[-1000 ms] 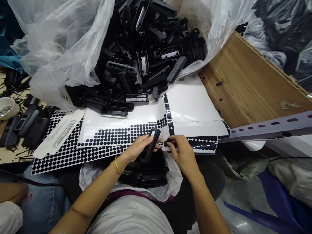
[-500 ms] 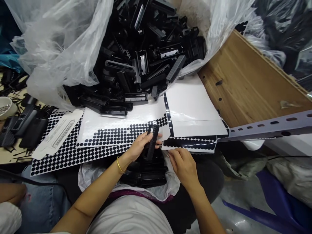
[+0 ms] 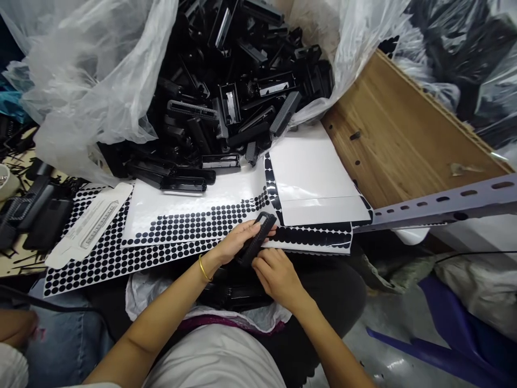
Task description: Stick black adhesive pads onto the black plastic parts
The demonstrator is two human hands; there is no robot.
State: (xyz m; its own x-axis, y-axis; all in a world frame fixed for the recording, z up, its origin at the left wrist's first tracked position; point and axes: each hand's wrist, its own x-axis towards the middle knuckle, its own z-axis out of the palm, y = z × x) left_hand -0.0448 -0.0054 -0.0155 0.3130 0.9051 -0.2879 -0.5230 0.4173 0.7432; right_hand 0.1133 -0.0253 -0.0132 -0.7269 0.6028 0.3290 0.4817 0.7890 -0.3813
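Gripping the part (image 3: 253, 245) aslant, the left hand (image 3: 234, 242) was near the right hand (image 3: 280, 276), whose grip was unclear.

My left hand (image 3: 238, 241) and right hand (image 3: 279, 279) are bare, and so are my forearms (image 3: 161, 326). Around my left wrist I wear a slim, rounded bangle (image 3: 204, 268), yellow-gold and shiny. My shirt (image 3: 214, 358) is white, its soft cloth creased in loose folds across my front. Dark, nearly black trousers (image 3: 333, 293) cover my legs, their finer details lost in shadow.
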